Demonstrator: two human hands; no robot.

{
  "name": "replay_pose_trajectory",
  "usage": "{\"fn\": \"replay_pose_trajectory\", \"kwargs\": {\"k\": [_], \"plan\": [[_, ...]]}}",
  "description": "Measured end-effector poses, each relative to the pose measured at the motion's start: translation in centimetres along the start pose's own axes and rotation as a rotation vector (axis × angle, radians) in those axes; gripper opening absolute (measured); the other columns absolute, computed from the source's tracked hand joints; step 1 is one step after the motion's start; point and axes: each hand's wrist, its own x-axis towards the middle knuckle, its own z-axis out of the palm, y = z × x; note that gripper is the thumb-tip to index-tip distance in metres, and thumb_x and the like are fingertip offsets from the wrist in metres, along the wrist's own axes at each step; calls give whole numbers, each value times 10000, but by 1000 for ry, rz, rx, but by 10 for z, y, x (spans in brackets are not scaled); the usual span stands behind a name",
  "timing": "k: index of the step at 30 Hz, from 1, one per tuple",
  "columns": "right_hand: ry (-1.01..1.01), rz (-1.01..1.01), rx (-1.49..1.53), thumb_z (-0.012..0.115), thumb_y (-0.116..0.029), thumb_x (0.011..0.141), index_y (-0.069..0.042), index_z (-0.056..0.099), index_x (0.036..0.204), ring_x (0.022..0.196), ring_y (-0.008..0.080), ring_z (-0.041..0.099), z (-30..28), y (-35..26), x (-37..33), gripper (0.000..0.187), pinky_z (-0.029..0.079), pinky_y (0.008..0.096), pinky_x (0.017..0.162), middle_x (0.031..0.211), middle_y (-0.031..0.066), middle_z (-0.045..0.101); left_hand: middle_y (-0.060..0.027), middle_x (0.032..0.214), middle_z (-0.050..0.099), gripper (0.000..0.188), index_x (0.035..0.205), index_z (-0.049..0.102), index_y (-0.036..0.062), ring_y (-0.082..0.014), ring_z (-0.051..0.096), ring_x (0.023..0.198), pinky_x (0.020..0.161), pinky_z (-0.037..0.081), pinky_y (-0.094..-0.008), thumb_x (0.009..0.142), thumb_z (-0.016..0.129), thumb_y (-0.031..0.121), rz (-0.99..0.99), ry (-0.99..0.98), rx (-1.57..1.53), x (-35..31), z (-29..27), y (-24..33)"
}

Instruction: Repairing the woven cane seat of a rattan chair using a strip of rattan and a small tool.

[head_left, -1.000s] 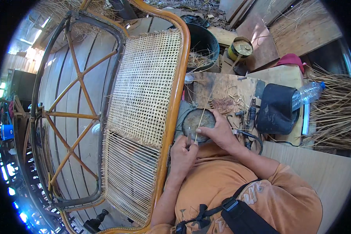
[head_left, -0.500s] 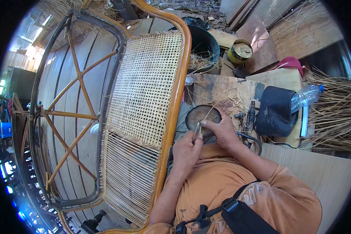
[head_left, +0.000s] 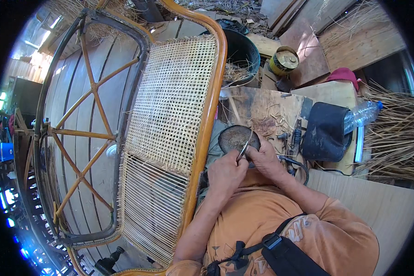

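Before the orange T-shirt [head_left: 257, 216], the left hand [head_left: 226, 175] is clenched around a slim metal blade [head_left: 244, 151]; the right hand [head_left: 265, 161] curls just beside it, its grip unclear. Beyond the hands are a round dark dish [head_left: 232, 136], a shaving-strewn wooden board [head_left: 253, 99] and a dark bucket [head_left: 251, 48].

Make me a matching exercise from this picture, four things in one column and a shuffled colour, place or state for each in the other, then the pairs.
Things:
1. Blade
2. Plastic bottle
3. Bucket
4. Woven cane panel

Descriptions:
A. Clear, with a blue cap
B. Bordered by a glossy orange-brown frame
C. In the left hand
D. Dark, with loose strands inside

Pairs: 1-C, 2-A, 3-D, 4-B
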Motion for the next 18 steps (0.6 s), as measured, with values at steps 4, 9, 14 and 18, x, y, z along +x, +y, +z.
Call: {"fn": "replay_pose_trajectory", "kwargs": {"k": [4,9,14,18], "plan": [[88,33,-74,493,-89,857,18,499,1100,799,99,530,5,-12,1,266,461,251,722,896,48,588,-233,704,601,241,796,599,29,-406,602,700,634,465,-480,799,512,253,-18,32,-16,4,3,0],[184,-107,-77,524,-103,860,16,519,1044,723,107,533,6,-11,8,219,459,257,666,831,43,573,-214,689,604,206,790,593,40,-390,604,654,606,469,-484,796,511,229,121,93,-63,7,-1,-9],[215,49,12,529,-125,872,20,522,1099,683,106,576,-3,-16,14,270,533,238,473,882,73,578,-207,693,597,197,759,583,31,-384,595,643,585,461,-468,783,512,213,40,53,-91,-18,-16,-22],[242,70,-35,532,-120,870,26,517,1106,690,117,593,-8,-24,13,278,532,241,482,915,86,587,-197,685,590,183,736,576,26,-377,591,633,575,459,-453,767,521,197,-1,38,-85,-38,-35,-39]]}}
